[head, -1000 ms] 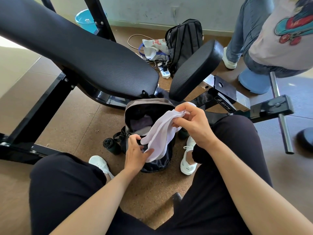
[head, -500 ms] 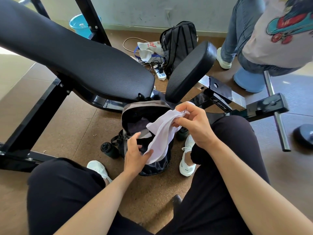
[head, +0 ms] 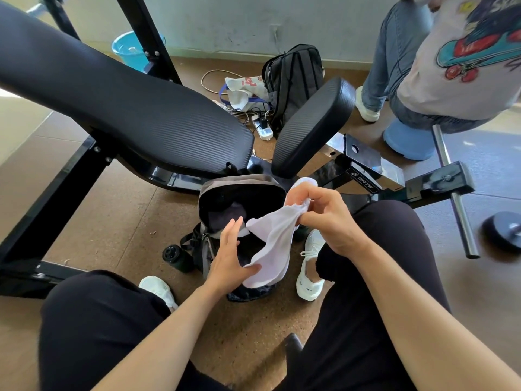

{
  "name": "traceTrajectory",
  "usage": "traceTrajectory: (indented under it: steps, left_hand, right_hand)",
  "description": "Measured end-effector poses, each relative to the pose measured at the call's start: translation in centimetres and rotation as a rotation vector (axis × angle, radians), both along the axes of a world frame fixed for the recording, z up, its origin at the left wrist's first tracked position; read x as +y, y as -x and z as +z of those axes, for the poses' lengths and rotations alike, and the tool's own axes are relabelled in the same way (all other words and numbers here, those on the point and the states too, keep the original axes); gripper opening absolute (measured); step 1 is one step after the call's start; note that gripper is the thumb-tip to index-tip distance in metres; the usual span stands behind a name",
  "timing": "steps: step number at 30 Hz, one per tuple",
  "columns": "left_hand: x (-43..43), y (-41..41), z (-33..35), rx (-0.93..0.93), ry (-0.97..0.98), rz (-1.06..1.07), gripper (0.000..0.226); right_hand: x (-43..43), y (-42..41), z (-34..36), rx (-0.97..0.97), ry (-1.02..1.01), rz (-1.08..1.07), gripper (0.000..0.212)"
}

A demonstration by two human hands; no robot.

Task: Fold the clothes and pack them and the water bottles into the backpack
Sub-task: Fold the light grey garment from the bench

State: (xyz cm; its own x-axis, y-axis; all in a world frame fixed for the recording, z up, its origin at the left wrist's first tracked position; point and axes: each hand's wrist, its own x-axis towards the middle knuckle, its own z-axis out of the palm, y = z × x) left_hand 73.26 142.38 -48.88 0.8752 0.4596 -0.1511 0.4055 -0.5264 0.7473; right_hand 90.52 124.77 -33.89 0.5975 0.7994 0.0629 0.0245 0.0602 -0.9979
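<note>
The person sits with knees apart, and the backpack (head: 242, 184) stands on the brown floor (head: 112, 221) between their white shoes (head: 309, 273). Its top is unzipped and gapes toward the camera, and a dark garment (head: 225, 215) lies inside.

Above the opening hang the white socks (head: 272, 238), which seem to be two laid together. The right hand (head: 327, 218) pinches their upper end between thumb and curled fingers, and a rounded bit of white fabric pokes out past the knuckles on the far side. The socks droop down and to the left from there. The left hand (head: 232, 255) is spread open with its fingers straight, and its thumb touches the lower end of the socks from below. The two hands are apart, joined only by the fabric.

A black water bottle (head: 175, 256) lies on the floor just left of the backpack, touching or nearly touching its side.

A black weight bench (head: 127, 108) fills the far left, with its smaller seat pad (head: 313, 128) just beyond the backpack. Farther off by the wall are a second dark backpack (head: 294, 74), a white printed bag (head: 245, 88), a power strip (head: 263, 129) and a blue bucket (head: 127, 49). At the far right another person (head: 456, 66) in jeans is on a blue stool (head: 408, 143).
</note>
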Motion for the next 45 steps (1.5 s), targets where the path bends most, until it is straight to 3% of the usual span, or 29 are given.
traceTrajectory:
  steps: [4,8,16,20,23,25,30,37,41,43,45]
  left_hand:
    - [-0.3,-0.1,-0.4,-0.022,-0.026,-0.054,0.087]
    - [-0.5,-0.2,-0.4,-0.05,-0.135,-0.093,0.092]
    - [-1.1,-0.9,0.0,-0.04,-0.106,-0.09,0.095]
    - [-1.3,-1.1,0.2,-0.003,-0.063,-0.133,0.076]
    - [-1.3,-0.8,-0.2,0.023,-0.091,-0.18,0.039]
    - [-1.0,-0.4,-0.3,0.045,-0.12,-0.188,0.034]
    - [-0.2,1.0,0.4,-0.045,-0.052,-0.038,0.02]
    - [2.1,3.0,4.0,-0.239,-0.094,0.25,0.024]
    - [4.2,3.9,6.5,-0.326,-0.255,0.215,0.025]
    - [5.0,4.4,8.1,-0.277,-0.186,0.224,0.032]
    - [6.0,5.2,9.4,-0.184,0.059,0.2,0.037]
  right_hand:
    - [0.0,-0.1,0.3,-0.003,-0.002,0.003,0.021]
    - [-0.1,-0.1,0.5,0.014,-0.006,0.016,0.022]
    - [-0.7,-0.2,1.4,0.08,-0.018,0.103,0.03]
    - [-0.8,-0.1,2.1,0.129,-0.052,0.118,0.021]
    - [-0.9,-0.3,2.0,0.151,-0.056,0.076,0.028]
    - [-0.9,-0.8,1.5,0.149,-0.049,0.011,0.032]
    - [-0.9,-2.3,0.4,0.086,0.002,-0.261,0.015]
    - [-0.5,-3.8,-1.2,-0.224,0.28,-0.519,0.006]
    - [-0.1,-4.7,-2.5,-0.373,0.47,-0.517,0.009]
    - [0.2,-4.3,-2.2,-0.366,0.458,-0.476,0.011]
    - [0.5,-3.6,-1.8,-0.352,0.413,-0.426,0.013]
